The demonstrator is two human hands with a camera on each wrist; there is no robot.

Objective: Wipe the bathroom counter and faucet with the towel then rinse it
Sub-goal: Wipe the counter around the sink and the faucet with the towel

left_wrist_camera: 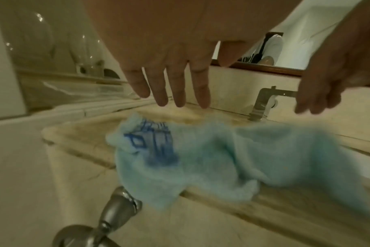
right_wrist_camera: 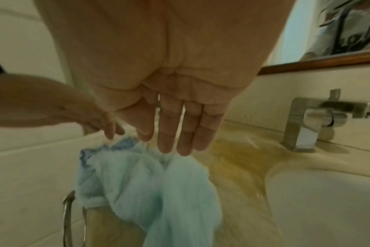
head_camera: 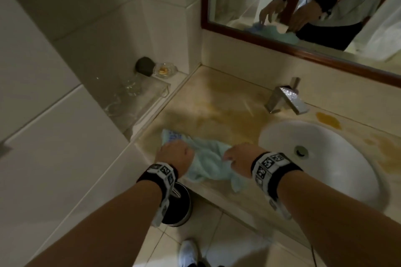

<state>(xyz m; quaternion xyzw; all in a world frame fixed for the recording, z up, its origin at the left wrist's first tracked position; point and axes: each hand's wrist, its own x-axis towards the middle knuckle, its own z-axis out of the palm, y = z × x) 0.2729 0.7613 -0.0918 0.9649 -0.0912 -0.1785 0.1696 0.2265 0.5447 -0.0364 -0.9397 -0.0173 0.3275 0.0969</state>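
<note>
Head view. Item 1: towel (head_camera: pixel 208 163), light blue, crumpled, lying on the worktop (head_camera: pixel 217 102) at its front edge, 1 corner hanging over. Its long axis runs left to right, between the 2 hands. Item 2: left hand (head_camera: pixel 174 155), over the towel's left end, where blue print shows. Item 3: right hand (head_camera: pixel 240 157), over the right end. Both are about equally near; from here it is unclear whether either touches the cloth. Item 4: faucet (head_camera: pixel 286 99), chrome, behind and to the right, well apart from the towel. Item 5: basin (head_camera: pixel 347 158), right of the towel. Yellow-brown stains lie on the worktop between towel and faucet.

Left wrist view. Left hand (left_wrist_camera: pixel 171 70): fingers straight and spread, tips hanging above the printed end of the towel (left_wrist_camera: pixel 201 158), no grip. Right hand (left_wrist_camera: pixel 336 75) at frame right, fingers loose, above the other end.

Right wrist view. Right hand (right_wrist_camera: pixel 171 93): fingers straight, close together, tips just at the towel (right_wrist_camera: pixel 146 187) top fold; contact uncertain. Left hand (right_wrist_camera: pixel 108 123) beyond, fingertips near the printed edge.

Judgement: wiping not yet begun; the stains lie ahead of the towel, so the stroke likely runs away from the body toward the faucet (right_wrist_camera: pixel 310 123).
</note>
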